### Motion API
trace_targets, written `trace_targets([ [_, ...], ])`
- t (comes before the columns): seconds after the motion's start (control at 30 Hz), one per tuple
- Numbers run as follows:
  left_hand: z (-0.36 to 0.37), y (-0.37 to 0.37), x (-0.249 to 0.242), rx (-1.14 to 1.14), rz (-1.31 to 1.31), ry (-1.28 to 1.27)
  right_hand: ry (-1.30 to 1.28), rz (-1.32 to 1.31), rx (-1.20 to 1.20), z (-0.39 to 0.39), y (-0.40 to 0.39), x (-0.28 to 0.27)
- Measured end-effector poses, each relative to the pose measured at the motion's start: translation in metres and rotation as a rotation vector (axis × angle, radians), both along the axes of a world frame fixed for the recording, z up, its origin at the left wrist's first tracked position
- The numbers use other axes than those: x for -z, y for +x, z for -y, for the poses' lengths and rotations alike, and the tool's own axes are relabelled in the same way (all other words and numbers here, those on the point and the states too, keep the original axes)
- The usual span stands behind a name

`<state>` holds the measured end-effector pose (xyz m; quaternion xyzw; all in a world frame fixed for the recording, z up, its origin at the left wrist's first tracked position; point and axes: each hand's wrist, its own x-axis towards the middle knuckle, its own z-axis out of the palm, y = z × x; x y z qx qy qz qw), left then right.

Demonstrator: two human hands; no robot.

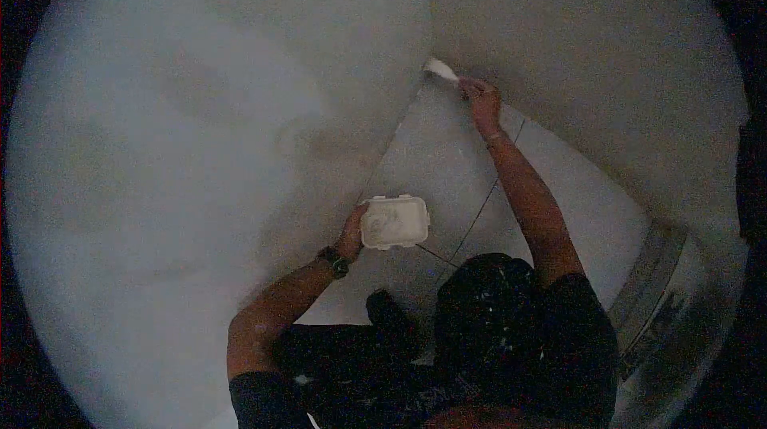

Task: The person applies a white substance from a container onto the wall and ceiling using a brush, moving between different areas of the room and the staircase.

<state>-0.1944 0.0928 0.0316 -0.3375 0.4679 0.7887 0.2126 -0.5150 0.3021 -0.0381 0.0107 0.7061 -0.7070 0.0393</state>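
My left hand (352, 235) grips the left side of a white rectangular plastic container (395, 222) with clip tabs on its edges. A pale, smeared substance shows inside it. My right hand (482, 101) is stretched forward, its fingers closed on a small white tool (441, 69), whose exact kind is too blurred to tell. The tool's far end is at the corner where the two walls and the tiled floor (431, 165) meet. A dark watch (333, 262) is on my left wrist.
A pale wall (200, 149) rises on the left and a greyer wall (591, 53) on the right. My dark-clothed knees (487, 301) are just below the container. A grey ledge or sill (653, 285) lies at the right.
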Motion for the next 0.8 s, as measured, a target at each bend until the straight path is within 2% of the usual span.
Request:
trace_targets([
  [0.03,-0.002,0.000,-0.005,-0.007,-0.010,0.000,0.001,-0.003,-0.010,-0.009,0.005,-0.002],
  [0.1,-0.002,-0.004,-0.015,-0.014,-0.028,0.009,0.504,-0.327,-0.032,-0.023,0.010,-0.006],
  [0.2,-0.001,-0.014,-0.029,0.006,-0.040,0.019,0.601,-0.476,-0.063,-0.022,-0.007,0.044],
  [0.27,0.001,-0.019,-0.023,0.053,-0.084,0.039,0.567,-0.409,-0.057,-0.002,-0.009,0.029],
  [0.33,0.005,-0.022,-0.023,0.081,-0.124,0.057,0.527,-0.345,-0.070,0.008,-0.011,0.004],
  [0.43,0.016,-0.030,-0.013,0.116,-0.141,0.125,0.486,-0.453,-0.115,0.002,0.002,-0.045],
  [0.5,0.022,-0.026,0.007,0.153,-0.145,0.201,-0.074,-0.073,-0.026,-0.008,0.042,-0.101],
  [0.53,0.018,-0.026,0.023,0.123,-0.101,0.170,-0.068,-0.079,-0.010,-0.016,0.049,-0.103],
  [0.6,0.022,-0.028,0.027,0.132,-0.053,0.150,0.038,-0.052,-0.135,-0.026,0.061,-0.106],
  [0.63,0.028,-0.031,0.017,0.230,-0.257,0.076,0.045,-0.046,-0.104,-0.014,0.065,-0.124],
  [0.67,0.035,-0.034,0.005,0.329,-0.466,0.004,0.166,0.059,-0.092,0.003,0.069,-0.143],
  [0.7,0.042,-0.038,-0.011,0.354,-0.471,0.009,0.280,0.161,-0.089,0.020,0.068,-0.163],
  [0.73,0.035,-0.013,-0.039,0.252,-0.307,0.169,0.275,0.165,-0.100,0.022,0.089,-0.192],
  [0.77,0.037,-0.018,-0.060,0.181,-0.153,0.331,0.323,-0.048,-0.181,0.024,0.094,-0.217],
  [0.8,0.037,-0.024,-0.085,0.200,-0.154,0.330,0.349,-0.148,-0.220,0.024,0.103,-0.246],
])
